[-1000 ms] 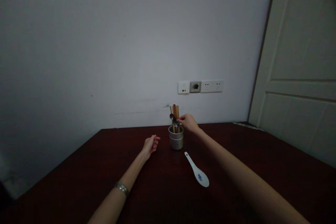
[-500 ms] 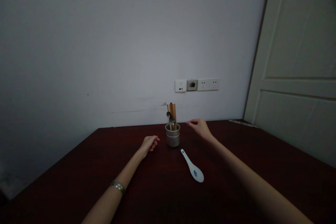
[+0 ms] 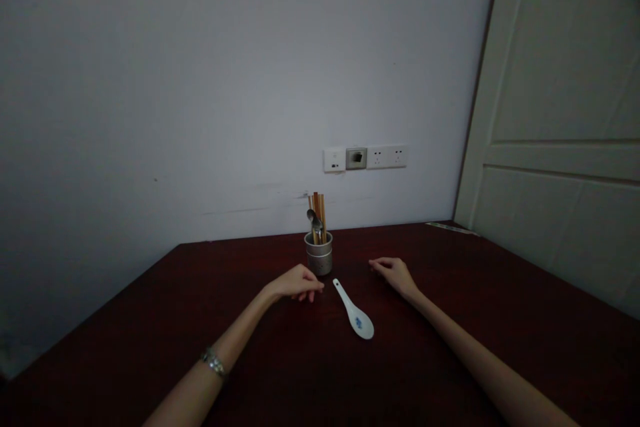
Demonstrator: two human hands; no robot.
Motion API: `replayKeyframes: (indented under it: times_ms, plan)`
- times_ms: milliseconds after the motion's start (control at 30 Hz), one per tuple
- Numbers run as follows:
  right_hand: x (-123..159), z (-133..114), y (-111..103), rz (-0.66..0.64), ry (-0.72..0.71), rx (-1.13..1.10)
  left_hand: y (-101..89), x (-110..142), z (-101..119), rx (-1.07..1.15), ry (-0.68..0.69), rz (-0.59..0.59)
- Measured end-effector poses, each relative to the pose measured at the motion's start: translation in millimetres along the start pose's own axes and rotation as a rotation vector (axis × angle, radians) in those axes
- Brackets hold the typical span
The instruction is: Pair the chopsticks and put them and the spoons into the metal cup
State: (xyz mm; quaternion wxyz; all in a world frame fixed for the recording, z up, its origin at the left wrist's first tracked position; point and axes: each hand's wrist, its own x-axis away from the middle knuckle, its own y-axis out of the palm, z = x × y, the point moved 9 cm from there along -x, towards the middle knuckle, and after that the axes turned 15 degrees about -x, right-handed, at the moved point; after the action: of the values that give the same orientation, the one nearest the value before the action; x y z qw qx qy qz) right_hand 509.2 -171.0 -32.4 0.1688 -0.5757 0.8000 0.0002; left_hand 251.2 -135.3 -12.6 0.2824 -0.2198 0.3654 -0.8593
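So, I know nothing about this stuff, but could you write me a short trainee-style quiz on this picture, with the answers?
1. Choose one: what stands in the metal holder with the metal spoons?
a) forks
b) wooden sticks
c) toothbrushes

2. Fill in the colour: the pattern in the bowl of the white spoon is ____.

3. True or false: the white spoon stands in the metal holder.

Key:
1. b
2. blue
3. False; it lies on the table, with its handle end near the left hand.
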Motion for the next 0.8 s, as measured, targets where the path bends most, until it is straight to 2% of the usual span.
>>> replayKeyframes:
  times_ms: [133,233,400,633,800]
  plan:
    - [0.4,1.0,2.7,-0.009,0.0,-0.009,21.9,-7.6,18.2,0.054,-0.007,0.013]
    - [1.4,-1.7,5.9,-0.026,-0.012,0.022,33.0,-14.1,22.3,0.119,-0.029,0.087]
    - [4.1,-8.1,10.6,-0.059,-0.047,0.044,38.7,-20.7,14.6,0.253,-0.111,0.233]
    - [6.0,-10.7,13.0,-0.075,-0.048,0.077,43.1,-22.8,15.5,0.385,-0.151,0.244]
    - [4.0,-7.1,13.3,-0.077,-0.046,0.089,42.8,-24.1,17.6,0.484,-0.124,0.245]
